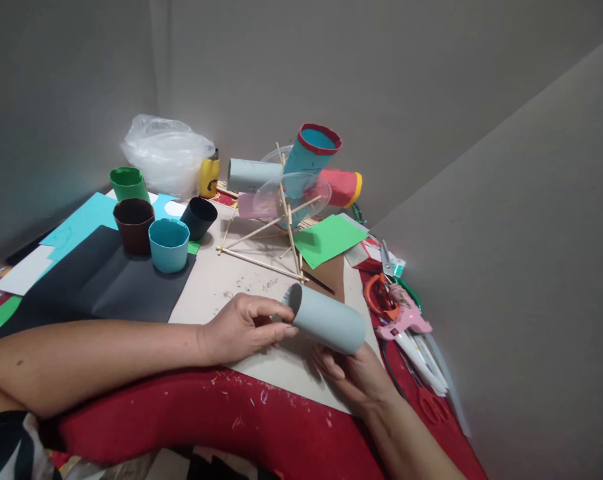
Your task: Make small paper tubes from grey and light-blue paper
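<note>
A pale grey-blue paper tube lies on its side between both my hands, just above the beige card on the table. My left hand pinches the tube's open left end with its fingers closed. Under the tube's right end sits my right hand, palm up, fingers cupping it from below. Behind them stands a model of wooden sticks carrying several coloured paper tubes and clear plastic discs.
Green, brown, teal and dark blue paper cups stand at the left on black paper. A plastic bag lies at the back. A pink glue gun, glue sticks, scissors and green paper lie at the right. Grey walls close in.
</note>
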`<state>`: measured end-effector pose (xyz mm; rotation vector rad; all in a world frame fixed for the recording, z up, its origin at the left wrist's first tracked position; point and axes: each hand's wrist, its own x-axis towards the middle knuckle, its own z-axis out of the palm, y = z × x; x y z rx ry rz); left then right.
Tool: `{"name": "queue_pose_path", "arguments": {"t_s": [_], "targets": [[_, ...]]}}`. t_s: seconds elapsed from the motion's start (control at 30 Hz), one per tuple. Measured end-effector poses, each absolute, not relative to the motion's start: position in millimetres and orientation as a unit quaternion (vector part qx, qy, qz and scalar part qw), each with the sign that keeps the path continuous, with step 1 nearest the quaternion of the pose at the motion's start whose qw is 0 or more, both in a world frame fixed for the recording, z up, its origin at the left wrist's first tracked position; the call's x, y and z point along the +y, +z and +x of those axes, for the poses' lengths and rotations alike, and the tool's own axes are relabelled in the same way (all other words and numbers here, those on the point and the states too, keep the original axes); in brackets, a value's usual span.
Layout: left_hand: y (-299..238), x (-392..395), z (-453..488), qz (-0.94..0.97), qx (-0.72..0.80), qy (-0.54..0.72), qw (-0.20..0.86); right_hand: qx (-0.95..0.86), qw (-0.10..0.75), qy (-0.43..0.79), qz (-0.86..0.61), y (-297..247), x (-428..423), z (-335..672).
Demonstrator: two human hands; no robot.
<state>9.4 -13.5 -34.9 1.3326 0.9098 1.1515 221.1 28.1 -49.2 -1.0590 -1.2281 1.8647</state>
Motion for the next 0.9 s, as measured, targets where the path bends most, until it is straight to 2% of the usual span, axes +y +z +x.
{"name": "queue_pose_path", "arguments": {"t_s": [0.1, 0.3, 0.53, 0.63, 0.8, 0.9], "targets": [[-33.7, -12.8, 8.8, 0.529, 0.399, 0.486, 0.569, -0.470, 0.361, 0.693, -0.411, -48.1, 30.4, 220.6], [-25.0, -9.0, 3.6, 0.507, 0.407, 0.475, 0.594, -0.486, 0.512, 0.574, -0.414, -45.6, 38.5, 230.2], [-3.2, -12.3, 3.0, 0.515, 0.337, 0.357, 0.703, -0.586, 0.592, 0.403, -0.380, -29.9, 24.7, 241.8], [10.3, -19.9, 2.4, 0.527, 0.330, 0.290, 0.727, -0.644, 0.570, 0.380, -0.340, -17.2, 14.8, 242.3], [19.2, -30.4, 5.9, 0.563, 0.358, 0.272, 0.694, -0.713, 0.410, 0.487, -0.295, -6.7, -0.3, 236.4], [17.2, -32.6, 9.4, 0.567, 0.377, 0.265, 0.683, -0.729, 0.375, 0.496, -0.285, -10.4, -3.5, 233.0]]}}
